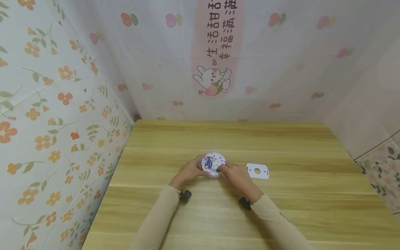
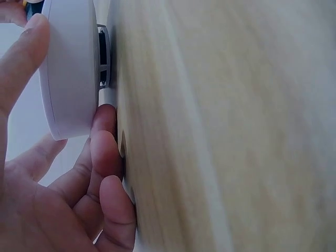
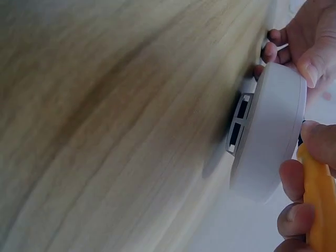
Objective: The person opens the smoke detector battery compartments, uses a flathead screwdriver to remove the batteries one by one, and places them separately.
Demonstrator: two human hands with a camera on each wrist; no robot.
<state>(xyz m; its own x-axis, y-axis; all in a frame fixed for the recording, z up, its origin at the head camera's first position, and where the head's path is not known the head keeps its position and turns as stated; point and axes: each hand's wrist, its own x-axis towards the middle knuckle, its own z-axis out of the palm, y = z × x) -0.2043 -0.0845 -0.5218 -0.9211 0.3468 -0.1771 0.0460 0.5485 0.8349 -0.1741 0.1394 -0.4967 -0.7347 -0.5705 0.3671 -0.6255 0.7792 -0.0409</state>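
Note:
A round white smoke detector (image 1: 220, 159) is held a little above the table with its back facing up. A blue-and-yellow battery or label (image 1: 208, 162) shows on that back. My left hand (image 1: 190, 171) grips the detector from the left, thumb (image 2: 29, 52) on its upper edge and fingers below. The vented underside (image 3: 240, 123) faces the wood in the right wrist view. At the detector's right edge, my right hand (image 1: 236, 177) holds a yellow-handled tool (image 3: 317, 197) with a dark front part. Fingers and the detector's rim hide the tip, so I cannot tell its exact kind.
To the right of my right hand, a white mounting plate (image 1: 263, 169) with a round central hole lies flat on the wooden table (image 1: 193, 135). A patterned curtain (image 1: 162, 76) hangs behind the table, and a floral one (image 1: 62, 139) stands along its left side.

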